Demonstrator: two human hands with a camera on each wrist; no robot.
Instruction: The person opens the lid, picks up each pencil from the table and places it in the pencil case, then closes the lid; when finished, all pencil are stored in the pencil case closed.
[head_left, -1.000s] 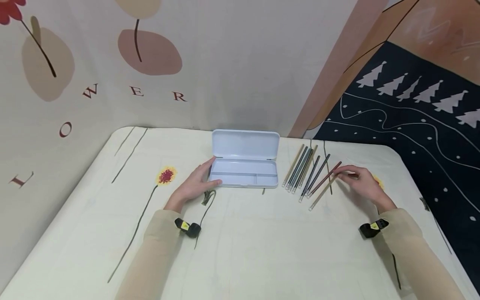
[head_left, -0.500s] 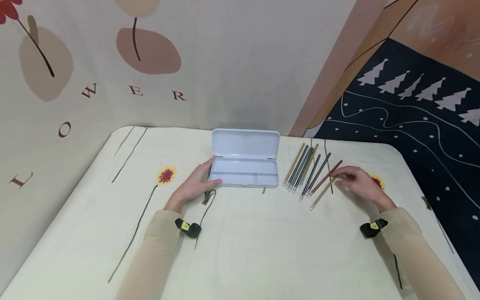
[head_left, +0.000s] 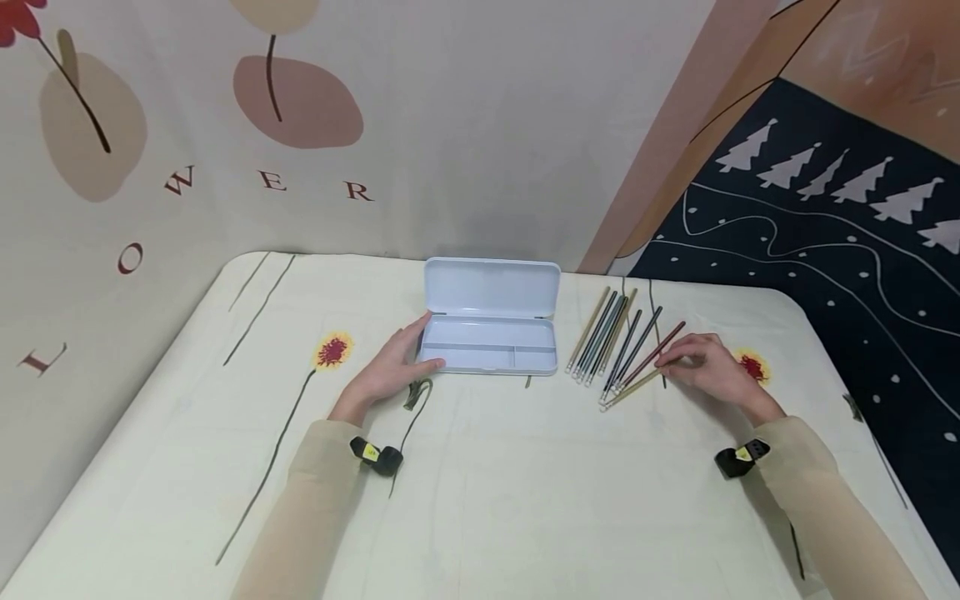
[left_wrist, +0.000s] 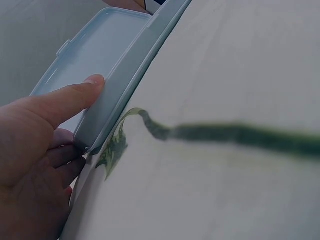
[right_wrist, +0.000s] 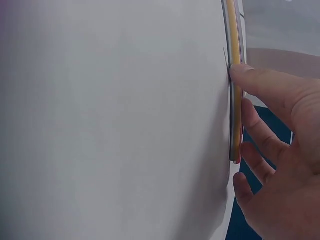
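Note:
A pale blue pencil case [head_left: 487, 360] lies with its lid raised, and its compartments hold nothing. My left hand [head_left: 390, 367] grips its left end; the left wrist view shows the thumb over the case's front edge [left_wrist: 102, 112] and the fingers around the corner. My right hand [head_left: 705, 367] pinches a gold-coloured pencil [head_left: 628, 392] near its far end, its eraser end angled toward me. In the right wrist view, thumb and fingertips lie along the yellowish pencil [right_wrist: 234, 40]. Close beside it are a dark red pencil [head_left: 652, 357] and two dark blue ones [head_left: 643, 335].
Several more pencils [head_left: 600, 333] lie side by side right of the case, eraser ends toward me. Printed flowers [head_left: 332, 352] mark the white tablecloth [head_left: 480, 500]. A pale wall hanging [head_left: 487, 150] rises behind the table, with a dark one [head_left: 840, 258] at the right.
My right hand has shifted slightly left, and the gold-coloured pencil's eraser end has swung left, close to the other pencils' ends. The left hand and the case have stayed put.

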